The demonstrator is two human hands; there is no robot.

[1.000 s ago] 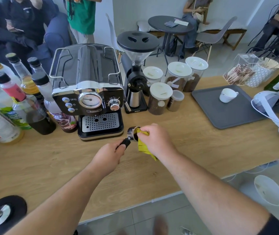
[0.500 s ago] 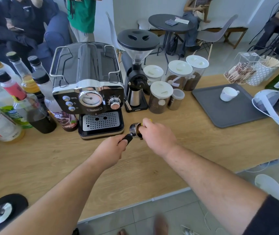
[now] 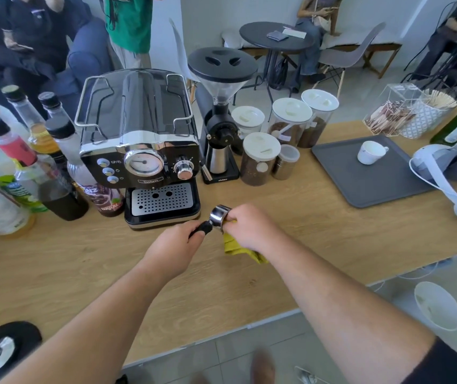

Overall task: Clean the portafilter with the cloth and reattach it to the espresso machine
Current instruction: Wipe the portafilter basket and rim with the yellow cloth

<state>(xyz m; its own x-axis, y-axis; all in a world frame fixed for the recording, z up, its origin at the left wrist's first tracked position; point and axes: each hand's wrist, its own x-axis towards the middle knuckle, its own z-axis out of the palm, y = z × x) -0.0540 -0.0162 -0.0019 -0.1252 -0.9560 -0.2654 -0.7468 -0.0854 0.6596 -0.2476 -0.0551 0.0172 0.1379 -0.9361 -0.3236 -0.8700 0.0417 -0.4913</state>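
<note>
My left hand grips the black handle of the portafilter, whose shiny metal basket sits just above the wooden counter, right of the espresso machine's drip tray. My right hand holds a yellow-green cloth against the basket; the cloth's tail hangs below my wrist. The black and chrome espresso machine stands behind, its group head empty-looking from this angle and mostly hidden.
Several syrup bottles crowd the left. A black grinder and lidded jars stand right of the machine. A grey tray with a white cup, a headset and people sit beyond the counter.
My right hand has turned on the basket, so the cloth, hidden half a second ago, now hangs out below the hand again. The left hand holds the handle in place.
</note>
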